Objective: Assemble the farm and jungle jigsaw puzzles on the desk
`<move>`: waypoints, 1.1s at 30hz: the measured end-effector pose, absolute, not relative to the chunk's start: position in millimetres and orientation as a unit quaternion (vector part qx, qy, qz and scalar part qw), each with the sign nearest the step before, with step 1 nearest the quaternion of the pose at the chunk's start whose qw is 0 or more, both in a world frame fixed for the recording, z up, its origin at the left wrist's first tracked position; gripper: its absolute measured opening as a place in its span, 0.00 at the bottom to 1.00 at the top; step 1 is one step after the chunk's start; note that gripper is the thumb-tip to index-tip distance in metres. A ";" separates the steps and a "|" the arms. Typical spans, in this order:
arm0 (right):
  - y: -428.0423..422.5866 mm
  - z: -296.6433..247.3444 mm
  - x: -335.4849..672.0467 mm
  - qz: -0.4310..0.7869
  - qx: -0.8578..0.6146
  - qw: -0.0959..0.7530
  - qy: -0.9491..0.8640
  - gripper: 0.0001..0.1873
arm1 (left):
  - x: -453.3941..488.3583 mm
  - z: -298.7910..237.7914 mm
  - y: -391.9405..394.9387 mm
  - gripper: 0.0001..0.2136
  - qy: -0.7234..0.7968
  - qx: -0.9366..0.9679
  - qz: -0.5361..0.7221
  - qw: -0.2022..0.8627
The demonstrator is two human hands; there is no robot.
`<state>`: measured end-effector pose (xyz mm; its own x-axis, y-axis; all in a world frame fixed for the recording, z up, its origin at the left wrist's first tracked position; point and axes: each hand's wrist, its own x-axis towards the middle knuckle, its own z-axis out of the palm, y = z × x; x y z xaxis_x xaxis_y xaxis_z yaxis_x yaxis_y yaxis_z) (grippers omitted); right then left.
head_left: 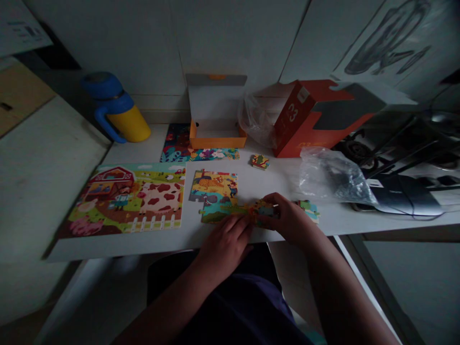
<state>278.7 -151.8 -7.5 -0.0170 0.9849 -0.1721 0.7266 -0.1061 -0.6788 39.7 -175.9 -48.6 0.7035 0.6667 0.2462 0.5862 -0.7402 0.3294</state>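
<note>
A partly joined jigsaw puzzle [215, 188] with a leopard, a hippo and a crocodile lies before me. My left hand [227, 239] rests on its lower edge, fingers stretched and lying on the crocodile part. At the puzzle's right side, my right hand [289, 218] pinches a puzzle piece [264, 210] between thumb and fingers; whether its edge is locked in cannot be made out. Another piece [309, 210] shows partly behind the right hand. Farther back lies a small stack of puzzle pieces [259, 161].
A finished farm puzzle [154, 199] lies left. Behind are a dark forest picture [176, 141], an open orange box [217, 142], a blue-yellow flask [125, 117] and an orange-red carton [302, 124]. Plastic bags [332, 177] and a black stand [402, 191] occupy the right.
</note>
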 end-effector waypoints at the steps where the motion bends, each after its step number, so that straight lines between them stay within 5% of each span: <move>1: -152.2 -7.1 280.9 0.319 -0.674 0.206 -0.634 0.20 | 39.7 -48.7 -175.9 0.28 0.343 0.914 0.180 0.120; 12: -142.0 -18.8 256.4 0.333 -0.617 0.405 -0.587 0.24 | 30.1 -40.9 -170.2 0.36 0.400 0.828 0.308 0.243; 17: -137.3 -29.4 221.4 0.303 -0.579 0.372 -0.659 0.16 | 31.3 -41.1 -166.9 0.37 0.451 0.795 0.345 0.213; 23: -135.0 -42.8 225.9 0.257 -0.576 0.322 -0.706 0.23 | 32.0 -46.9 -168.1 0.36 0.456 0.801 0.332 0.200; 33: -140.6 -43.1 229.5 0.231 -0.535 0.314 -0.750 0.15 | 30.8 -51.5 -169.7 0.37 0.449 0.807 0.335 0.186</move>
